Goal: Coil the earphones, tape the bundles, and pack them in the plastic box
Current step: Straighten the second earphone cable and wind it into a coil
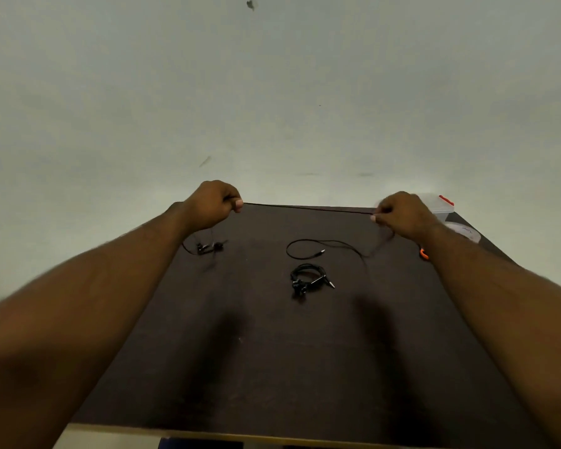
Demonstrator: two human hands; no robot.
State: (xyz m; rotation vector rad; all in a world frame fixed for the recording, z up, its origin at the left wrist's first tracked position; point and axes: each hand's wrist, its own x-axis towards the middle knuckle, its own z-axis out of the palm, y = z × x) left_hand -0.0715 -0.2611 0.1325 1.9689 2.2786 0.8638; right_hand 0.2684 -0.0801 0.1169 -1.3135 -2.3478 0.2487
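A black earphone cable (308,208) is held stretched taut between the two hands above the far part of the dark table (272,367), most likely so that kinks are drawn out before coiling is begun; the left hand (212,205) is closed in a pinch on one end of the taut span, and the right hand (402,215) is pinched on the other, the hands being kept well apart; below the left hand the earbuds (209,247) are left dangling down to the table, while from the right hand the slack plug end (321,251) is trailed in a loose loop on the surface; a second set, already wound into a coiled bundle (310,278), is seen lying on the table between and nearer than the hands, apart from both; whether it has been taped cannot be told; the clear plastic box (442,207) is placed at the far right corner, just behind the right hand, presumably within reach for packing; a tape roll (463,231) and an orange-handled tool (424,254), partly hidden by the right forearm, are kept beside it.
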